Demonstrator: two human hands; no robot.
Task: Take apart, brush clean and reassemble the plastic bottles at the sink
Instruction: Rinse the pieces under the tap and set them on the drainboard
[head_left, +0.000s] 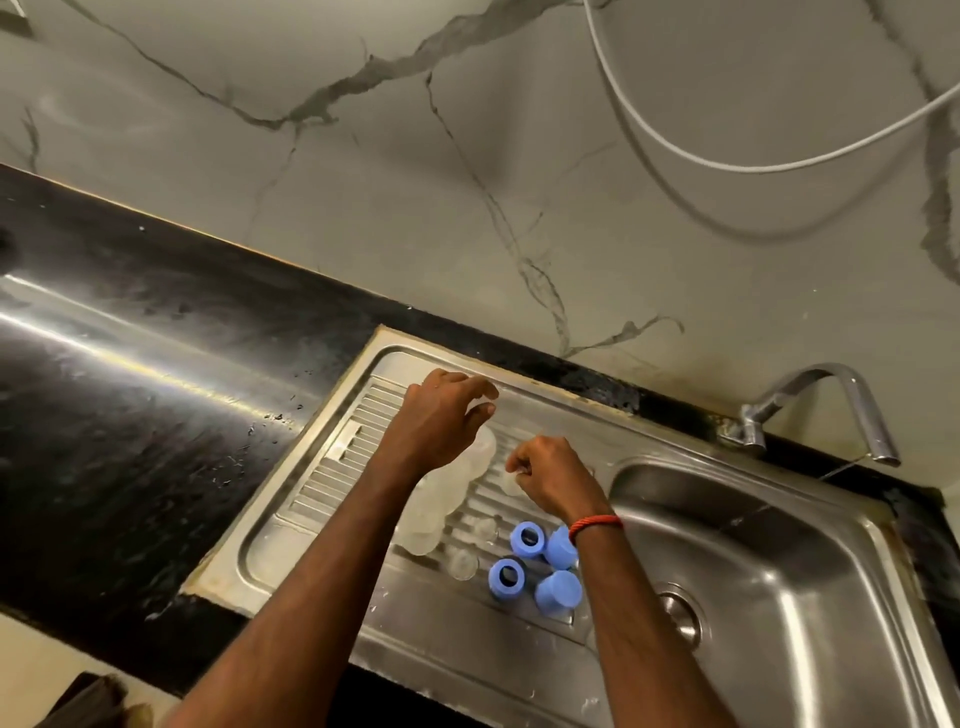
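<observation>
While the left grip (441, 415) hovers released, fingers loosely spread, over the far edge of the drainboard (322, 467), the right grip (550, 478) sits just beside it with fingers curled. Its fingertips meet at a small clear piece (511, 482); cannot tell if it really pinches it. Red thread (595, 525) on the right wrist. Clear plastic bottles (441, 506) lie in a row on the drainboard, partly under the left forearm; too see-through to tell if anything is inside. Near the drainboard's front edge, next to the basin (779, 545), four blue parts are grouped: two blue rings (527, 538) with open holes facing up, two blue caps (558, 595) closed side up. Two more clear round bits (462, 564) sit between rings and bottles. Basin shows its drain (678, 616). Tap (831, 405) stands at the basin's far edge. Sink is set into the black table (130, 389).
</observation>
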